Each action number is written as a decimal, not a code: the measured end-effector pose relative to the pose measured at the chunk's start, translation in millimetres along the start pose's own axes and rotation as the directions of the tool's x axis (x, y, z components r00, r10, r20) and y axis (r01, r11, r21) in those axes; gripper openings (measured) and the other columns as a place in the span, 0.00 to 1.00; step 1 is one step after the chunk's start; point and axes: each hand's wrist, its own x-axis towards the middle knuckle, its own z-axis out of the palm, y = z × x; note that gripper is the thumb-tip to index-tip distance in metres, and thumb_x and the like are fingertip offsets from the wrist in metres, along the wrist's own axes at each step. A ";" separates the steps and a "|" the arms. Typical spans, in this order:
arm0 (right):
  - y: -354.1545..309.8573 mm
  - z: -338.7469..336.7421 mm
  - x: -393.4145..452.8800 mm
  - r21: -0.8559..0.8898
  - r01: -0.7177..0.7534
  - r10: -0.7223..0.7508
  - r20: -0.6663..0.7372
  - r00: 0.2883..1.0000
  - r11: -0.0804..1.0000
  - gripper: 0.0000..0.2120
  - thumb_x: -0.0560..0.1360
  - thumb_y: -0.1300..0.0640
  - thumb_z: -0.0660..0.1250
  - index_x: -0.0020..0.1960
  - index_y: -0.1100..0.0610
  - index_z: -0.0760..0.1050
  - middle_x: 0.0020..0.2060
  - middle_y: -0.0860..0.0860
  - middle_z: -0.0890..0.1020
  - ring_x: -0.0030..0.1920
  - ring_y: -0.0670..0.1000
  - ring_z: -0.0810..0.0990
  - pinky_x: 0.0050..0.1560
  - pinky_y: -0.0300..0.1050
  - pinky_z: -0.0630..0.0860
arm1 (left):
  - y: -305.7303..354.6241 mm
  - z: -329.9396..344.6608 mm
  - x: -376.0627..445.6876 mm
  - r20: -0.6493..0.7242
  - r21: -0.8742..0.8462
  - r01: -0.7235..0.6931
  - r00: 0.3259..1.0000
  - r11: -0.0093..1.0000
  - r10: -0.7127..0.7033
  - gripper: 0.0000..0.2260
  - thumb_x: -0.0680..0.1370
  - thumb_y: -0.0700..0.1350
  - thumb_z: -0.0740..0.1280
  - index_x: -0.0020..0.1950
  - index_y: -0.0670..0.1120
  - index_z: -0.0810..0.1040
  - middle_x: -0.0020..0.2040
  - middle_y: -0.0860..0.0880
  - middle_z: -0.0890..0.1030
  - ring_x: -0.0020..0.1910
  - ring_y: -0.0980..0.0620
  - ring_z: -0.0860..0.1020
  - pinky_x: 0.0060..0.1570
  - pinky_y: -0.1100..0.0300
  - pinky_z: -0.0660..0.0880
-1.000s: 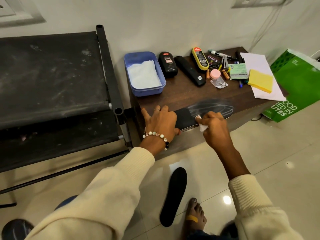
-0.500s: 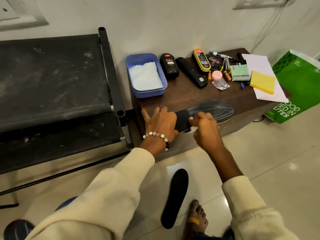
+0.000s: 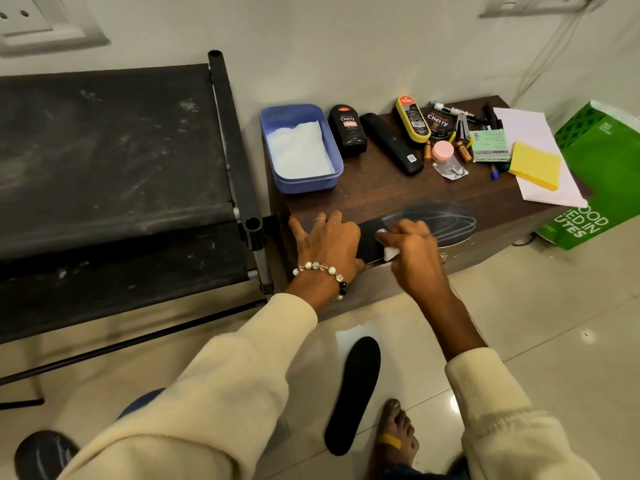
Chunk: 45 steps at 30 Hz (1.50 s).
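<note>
A black shoe insole (image 3: 446, 221) lies along the front edge of the brown wooden table (image 3: 388, 195), with pale smear marks on its right half. My left hand (image 3: 327, 242) presses down on the insole's left end, fingers spread and thumb over the table edge. My right hand (image 3: 410, 249) grips a small white wad (image 3: 390, 252) and holds it on the insole's middle. A second black insole (image 3: 355, 393) lies on the tiled floor below, near a bare foot (image 3: 394, 434).
At the table's back stand a blue tub with white tissue (image 3: 299, 150), a black polish bottle (image 3: 347, 135), a black remote (image 3: 391, 143), a yellow sponge applicator (image 3: 412, 121), pens, batteries, sticky notes (image 3: 535, 164) and paper. A green bag (image 3: 602, 174) is right, a black cot (image 3: 110, 174) left.
My right hand with the white wad slid left along the insole, then back a little to the right. My left hand stayed pressed on the insole's end.
</note>
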 end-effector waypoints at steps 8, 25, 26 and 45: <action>-6.9 3.6 -3.2 0.013 -0.016 0.016 -0.025 1.000 1.000 0.20 0.77 0.67 0.61 0.68 0.60 0.71 0.59 0.57 0.74 0.61 0.57 0.68 0.56 0.43 0.66 | -0.9 0.3 0.2 -0.005 -0.007 0.002 1.000 1.000 -0.003 0.19 0.73 0.56 0.72 0.60 0.49 0.77 0.65 0.47 0.71 0.68 0.43 0.67 0.68 0.31 0.53; 13.4 0.5 6.3 -0.030 -0.185 0.182 -0.071 0.981 0.982 0.21 0.75 0.71 0.62 0.67 0.60 0.72 0.59 0.59 0.73 0.60 0.59 0.67 0.57 0.46 0.68 | -2.3 1.5 0.9 0.001 -0.025 0.004 1.000 1.000 -0.004 0.20 0.72 0.56 0.72 0.60 0.49 0.77 0.66 0.47 0.71 0.69 0.43 0.66 0.68 0.31 0.54; 11.6 -0.2 6.5 -0.045 -0.190 0.186 -0.071 0.980 0.981 0.21 0.75 0.71 0.62 0.67 0.61 0.72 0.59 0.59 0.73 0.60 0.59 0.67 0.57 0.46 0.68 | -2.8 1.5 1.1 0.005 -0.025 0.004 1.000 1.000 -0.004 0.20 0.72 0.56 0.72 0.60 0.49 0.77 0.66 0.47 0.70 0.69 0.43 0.66 0.68 0.31 0.54; 14.0 -1.9 20.2 -0.085 -0.216 0.214 -0.034 0.976 0.973 0.24 0.74 0.68 0.64 0.69 0.58 0.69 0.61 0.56 0.71 0.62 0.57 0.66 0.59 0.46 0.68 | -5.0 1.3 2.7 0.018 -0.044 0.005 1.000 0.999 -0.004 0.22 0.72 0.57 0.73 0.62 0.50 0.77 0.66 0.48 0.71 0.69 0.44 0.65 0.69 0.32 0.54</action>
